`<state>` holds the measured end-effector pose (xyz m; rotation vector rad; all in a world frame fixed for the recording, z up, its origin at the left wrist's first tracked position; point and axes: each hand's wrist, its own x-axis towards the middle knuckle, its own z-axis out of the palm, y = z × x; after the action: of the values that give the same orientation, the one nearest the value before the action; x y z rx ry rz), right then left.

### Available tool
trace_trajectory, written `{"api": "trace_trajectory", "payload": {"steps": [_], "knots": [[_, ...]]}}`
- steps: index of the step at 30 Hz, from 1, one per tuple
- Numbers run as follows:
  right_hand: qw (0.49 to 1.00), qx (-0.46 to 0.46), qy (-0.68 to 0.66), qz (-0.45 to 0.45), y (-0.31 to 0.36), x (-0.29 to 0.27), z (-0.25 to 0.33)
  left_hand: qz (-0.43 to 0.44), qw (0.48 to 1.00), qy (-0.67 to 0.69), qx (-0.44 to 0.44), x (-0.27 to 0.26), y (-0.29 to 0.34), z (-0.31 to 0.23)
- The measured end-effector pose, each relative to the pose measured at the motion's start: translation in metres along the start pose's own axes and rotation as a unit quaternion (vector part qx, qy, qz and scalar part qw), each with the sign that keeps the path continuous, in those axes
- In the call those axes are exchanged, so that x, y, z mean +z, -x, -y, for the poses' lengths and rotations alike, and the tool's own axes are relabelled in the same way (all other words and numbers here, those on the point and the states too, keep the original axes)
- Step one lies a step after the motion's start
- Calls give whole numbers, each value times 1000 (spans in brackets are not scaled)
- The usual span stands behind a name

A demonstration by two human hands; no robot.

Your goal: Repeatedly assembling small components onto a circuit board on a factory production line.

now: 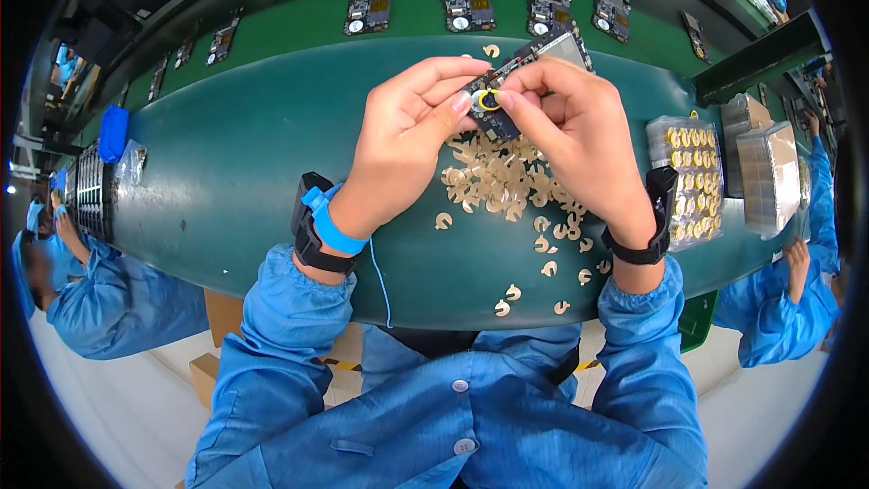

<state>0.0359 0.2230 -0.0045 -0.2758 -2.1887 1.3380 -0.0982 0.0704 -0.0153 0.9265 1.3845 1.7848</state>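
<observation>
My left hand [405,131] is closed on a dark circuit board [496,123], held tilted above the bench. Its thumb presses near a small yellow-rimmed round part [489,100] on the board's lower end. From the other side, my right hand [579,122] pinches the edge of that round part between thumb and forefinger. A silvery-grey plate covers the board's upper end, partly behind the right hand. Beneath both hands lies a loose pile of cream C-shaped pieces [498,179], with several more scattered toward the bench's near edge.
Several circuit boards [468,2] lie on the green strip along the back. On the right, a clear tray [695,183] holds rows of round yellow parts, beside stacked clear boxes [769,177]. A blue bundle [114,133] sits far left. Co-workers in blue sleeves work at both sides.
</observation>
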Motion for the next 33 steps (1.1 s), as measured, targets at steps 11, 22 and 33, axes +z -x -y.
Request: {"api": "trace_trajectory", "payload": {"steps": [11, 22, 33], "knots": [[998, 42, -29, -25, 3, 11, -2, -5, 998, 57, -11, 2, -2, 1], [995, 62, -57, -43, 3, 15, 2, -20, 998, 56, -3, 5, -1, 0], [996, 32, -40, -67, 2, 19, -2, -27, 998, 53, 2, 6, -1, 2]]}}
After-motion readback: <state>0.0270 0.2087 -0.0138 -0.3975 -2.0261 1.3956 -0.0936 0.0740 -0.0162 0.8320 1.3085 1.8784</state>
